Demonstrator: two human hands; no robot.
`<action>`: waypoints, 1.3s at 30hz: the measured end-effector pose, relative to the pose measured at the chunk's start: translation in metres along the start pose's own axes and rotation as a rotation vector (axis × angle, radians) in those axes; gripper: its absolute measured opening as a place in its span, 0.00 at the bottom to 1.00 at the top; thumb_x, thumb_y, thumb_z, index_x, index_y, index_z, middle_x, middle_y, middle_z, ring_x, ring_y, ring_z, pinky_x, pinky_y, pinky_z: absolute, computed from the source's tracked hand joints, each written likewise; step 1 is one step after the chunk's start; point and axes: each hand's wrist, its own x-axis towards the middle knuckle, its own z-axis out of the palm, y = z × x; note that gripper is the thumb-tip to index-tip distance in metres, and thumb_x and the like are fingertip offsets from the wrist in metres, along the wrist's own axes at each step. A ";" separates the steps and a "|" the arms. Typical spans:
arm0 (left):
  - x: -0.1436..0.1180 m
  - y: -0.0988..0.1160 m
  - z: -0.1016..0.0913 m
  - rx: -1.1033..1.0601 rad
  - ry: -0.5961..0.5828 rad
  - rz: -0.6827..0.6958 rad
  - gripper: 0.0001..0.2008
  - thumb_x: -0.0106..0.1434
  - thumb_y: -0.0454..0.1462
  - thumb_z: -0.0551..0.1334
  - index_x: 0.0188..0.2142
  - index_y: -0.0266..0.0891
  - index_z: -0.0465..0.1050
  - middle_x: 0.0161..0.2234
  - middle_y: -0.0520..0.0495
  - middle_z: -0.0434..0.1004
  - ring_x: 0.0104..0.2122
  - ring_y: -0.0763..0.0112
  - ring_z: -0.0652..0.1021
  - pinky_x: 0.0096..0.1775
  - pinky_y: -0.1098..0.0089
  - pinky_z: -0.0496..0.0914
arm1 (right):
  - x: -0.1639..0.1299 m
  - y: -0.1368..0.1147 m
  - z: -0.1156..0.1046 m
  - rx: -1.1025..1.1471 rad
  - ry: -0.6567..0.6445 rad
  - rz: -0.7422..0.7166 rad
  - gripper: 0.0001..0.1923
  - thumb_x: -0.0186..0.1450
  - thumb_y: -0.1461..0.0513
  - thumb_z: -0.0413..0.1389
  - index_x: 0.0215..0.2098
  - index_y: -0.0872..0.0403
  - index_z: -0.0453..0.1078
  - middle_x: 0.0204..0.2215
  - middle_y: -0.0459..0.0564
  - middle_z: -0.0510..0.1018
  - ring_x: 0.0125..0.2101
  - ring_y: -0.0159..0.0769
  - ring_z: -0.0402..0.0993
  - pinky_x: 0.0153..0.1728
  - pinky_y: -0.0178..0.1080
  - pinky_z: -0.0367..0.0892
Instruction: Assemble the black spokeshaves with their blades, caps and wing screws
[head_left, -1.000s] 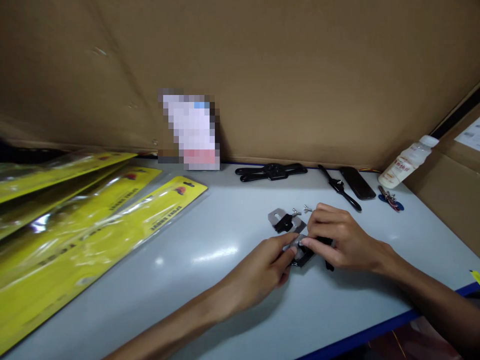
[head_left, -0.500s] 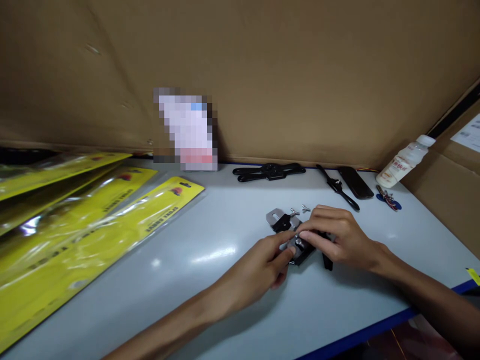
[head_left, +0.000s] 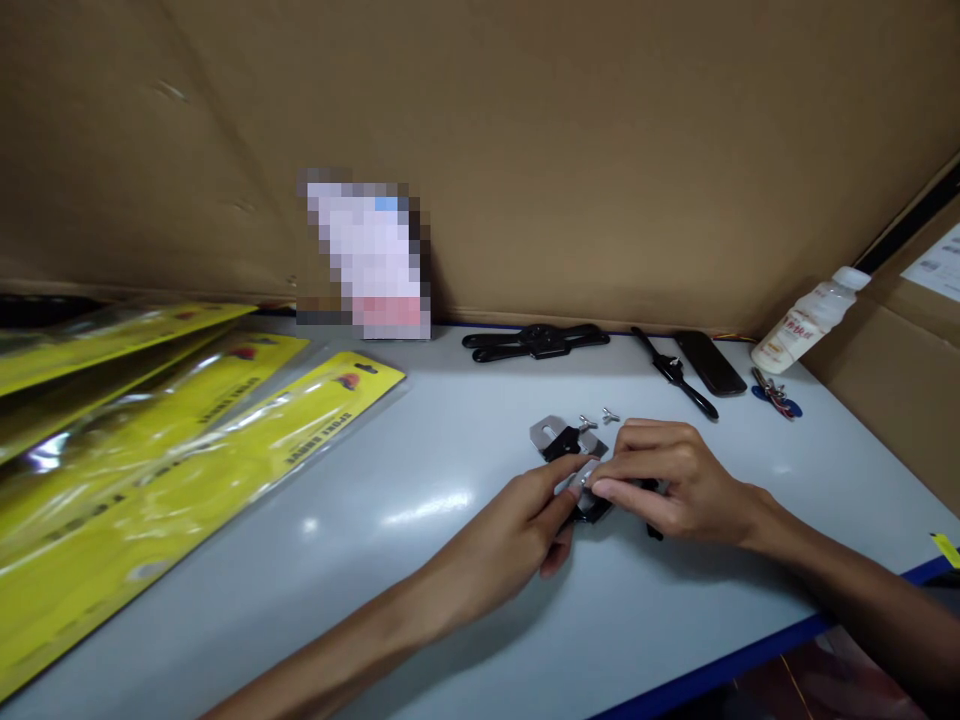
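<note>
My left hand [head_left: 525, 525] is closed round a black spokeshave [head_left: 598, 512] with a silver blade plate, held just above the table. My right hand [head_left: 671, 480] pinches a small silver screw [head_left: 587, 481] on top of the spokeshave; the fingertips partly hide it. One black handle [head_left: 655, 530] shows beneath the right hand. Just beyond the hands lie loose silver blades [head_left: 546, 434] and a black cap plate [head_left: 568, 446]. Two small wing screws [head_left: 587, 423] rest beside them on the table.
Yellow spokeshave packages [head_left: 225, 470] in clear plastic spread over the left side. More black spokeshaves [head_left: 544, 342] lie along the cardboard wall [head_left: 562, 150], near a dark phone [head_left: 711, 362]. A tilted plastic bottle [head_left: 806, 325] and keys [head_left: 775, 392] are at the far right.
Both hands and the spokeshave have shifted slightly. The spokeshave is tilted differently, and my right fingertips now cover more of the silver screw. The loose parts lie as before.
</note>
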 end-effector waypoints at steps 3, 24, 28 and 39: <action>0.000 -0.001 0.001 0.023 0.006 -0.005 0.20 0.71 0.42 0.46 0.55 0.35 0.64 0.16 0.62 0.59 0.14 0.78 0.56 0.21 0.74 0.55 | 0.001 0.000 -0.001 -0.061 0.047 -0.001 0.12 0.72 0.62 0.51 0.41 0.57 0.77 0.24 0.48 0.74 0.25 0.31 0.65 0.29 0.36 0.63; 0.003 -0.003 0.003 -0.006 -0.001 0.076 0.16 0.70 0.43 0.47 0.45 0.36 0.68 0.16 0.61 0.56 0.17 0.76 0.59 0.23 0.73 0.56 | -0.002 0.000 0.002 -0.132 -0.061 -0.044 0.17 0.73 0.62 0.50 0.29 0.56 0.76 0.22 0.46 0.73 0.24 0.31 0.63 0.29 0.36 0.61; 0.003 -0.005 0.003 0.008 0.000 0.061 0.16 0.70 0.42 0.47 0.46 0.35 0.68 0.17 0.60 0.57 0.18 0.76 0.59 0.23 0.73 0.55 | -0.002 0.000 0.003 -0.243 -0.013 -0.015 0.17 0.72 0.64 0.49 0.28 0.56 0.75 0.22 0.47 0.73 0.24 0.32 0.63 0.27 0.37 0.59; 0.002 -0.003 0.003 0.030 -0.008 0.089 0.13 0.69 0.41 0.47 0.41 0.37 0.66 0.18 0.61 0.57 0.17 0.77 0.58 0.24 0.73 0.56 | -0.003 0.002 0.004 -0.192 -0.033 -0.081 0.17 0.71 0.64 0.51 0.26 0.57 0.74 0.20 0.45 0.73 0.22 0.30 0.62 0.27 0.35 0.59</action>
